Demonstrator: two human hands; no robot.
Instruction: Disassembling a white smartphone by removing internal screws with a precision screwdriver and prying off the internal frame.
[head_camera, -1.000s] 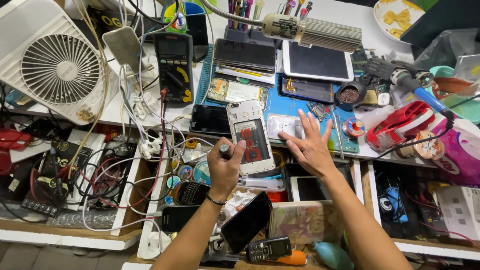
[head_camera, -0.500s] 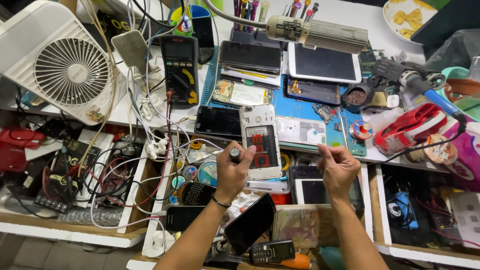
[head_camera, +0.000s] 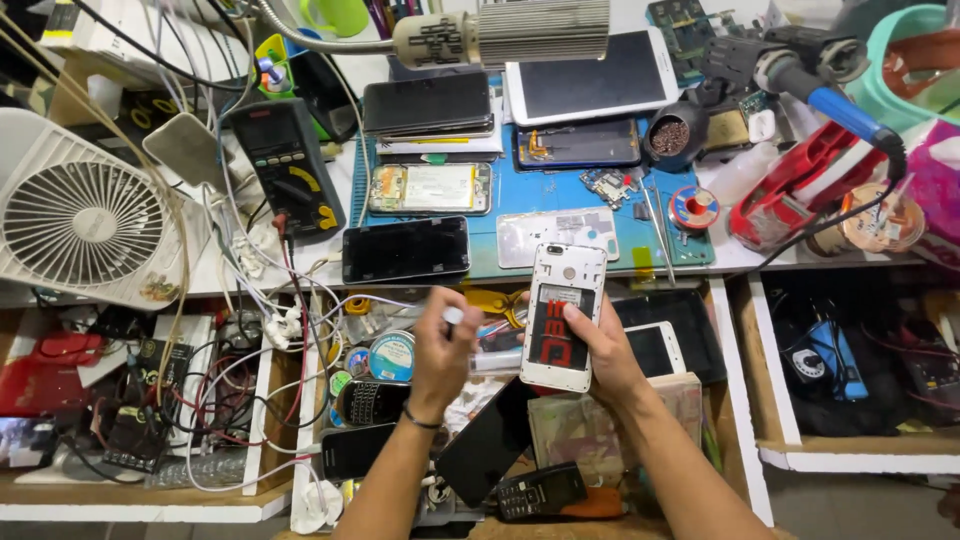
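Clenched in our left hand (head_camera: 440, 350) was a small silver-tipped tool (head_camera: 453, 316), its grip tight round the shaft. Just right of it, our right hand (head_camera: 600, 350) grasped a white, rectangular phone (head_camera: 562, 315), back open on a black and red battery, held above the cluttered drawer below the blue mat (head_camera: 560, 190) on the surface.

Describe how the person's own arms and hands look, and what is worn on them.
Both forearms are bare, with no sleeves and no gloves in view. The left hand has a thin dark band around its wrist, like a bracelet or cord. The right hand and its wrist show nothing worn: no watch and no ring that can be made out.
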